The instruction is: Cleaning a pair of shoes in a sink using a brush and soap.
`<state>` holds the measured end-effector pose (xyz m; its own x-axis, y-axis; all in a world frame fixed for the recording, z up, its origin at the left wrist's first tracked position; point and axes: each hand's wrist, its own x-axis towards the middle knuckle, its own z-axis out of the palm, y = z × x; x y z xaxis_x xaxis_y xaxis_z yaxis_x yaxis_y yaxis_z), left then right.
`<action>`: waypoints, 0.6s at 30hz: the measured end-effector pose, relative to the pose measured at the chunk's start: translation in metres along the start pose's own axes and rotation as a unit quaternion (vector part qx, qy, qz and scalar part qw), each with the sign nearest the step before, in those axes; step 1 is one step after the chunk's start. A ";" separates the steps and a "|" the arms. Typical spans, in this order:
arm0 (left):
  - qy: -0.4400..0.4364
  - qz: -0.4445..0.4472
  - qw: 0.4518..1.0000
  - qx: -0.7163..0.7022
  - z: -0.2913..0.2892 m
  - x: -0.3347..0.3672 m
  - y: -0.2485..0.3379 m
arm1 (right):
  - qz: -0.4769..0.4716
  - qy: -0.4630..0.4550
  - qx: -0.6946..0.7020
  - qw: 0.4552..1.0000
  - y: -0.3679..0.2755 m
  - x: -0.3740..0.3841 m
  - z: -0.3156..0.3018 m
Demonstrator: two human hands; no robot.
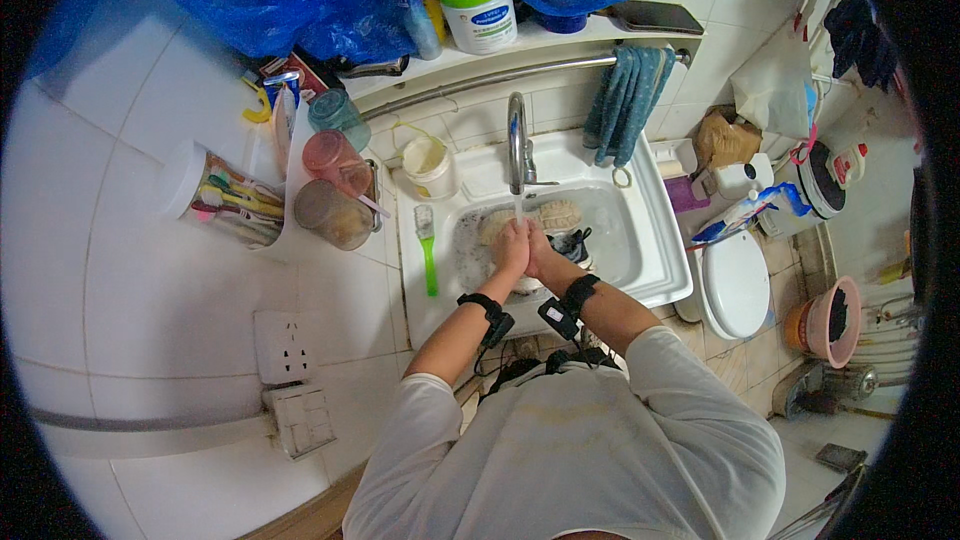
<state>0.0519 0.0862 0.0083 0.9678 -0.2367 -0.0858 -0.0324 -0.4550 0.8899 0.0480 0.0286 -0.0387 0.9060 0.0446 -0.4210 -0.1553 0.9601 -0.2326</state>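
Fingers: I see the left hand (511, 246) and right hand (541, 252) pressed together inside the sink, fingers curled inward; I cannot tell whether they grasp anything.
Shoe: a dark laced shoe (573, 245) lies in the sink (657, 258), just right of the hands; pale sole-shaped pieces (560, 214) lie toward the sink's back.
Faucet: the chrome faucet (517, 140) arches over the sink from its back edge, the nearest obstacle I make out above the hands, its water falling onto them.
Wrists: black straps (490, 316) with small boxes sit near the sink's front edge.
Brush: a green-handled brush (427, 250) rests on the sink's left ledge, a white bucket (430, 168) at its back left corner.
Cups: tinted cups (335, 162) jut from the wall left of the sink.
Towel: a blue-green towel (628, 100) hangs from a rail behind the sink, over its back right corner.
Room: my widest stretch of sudsy water is the sink's right part, ending at a raised white rim.
Label: a green-lidded tub (479, 15) on the shelf behind the sink bears a printed blue oval.
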 end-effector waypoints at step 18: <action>0.011 -0.103 0.954 -0.283 -0.003 -0.006 -0.016 | 0.055 0.156 -0.084 0.983 -0.017 -0.021 0.045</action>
<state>0.0472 0.0975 -0.0042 0.9440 -0.1718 -0.2818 0.2936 0.0467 0.9548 0.0494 0.0238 0.0138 0.7185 0.0339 -0.6947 -0.3321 0.8943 -0.2999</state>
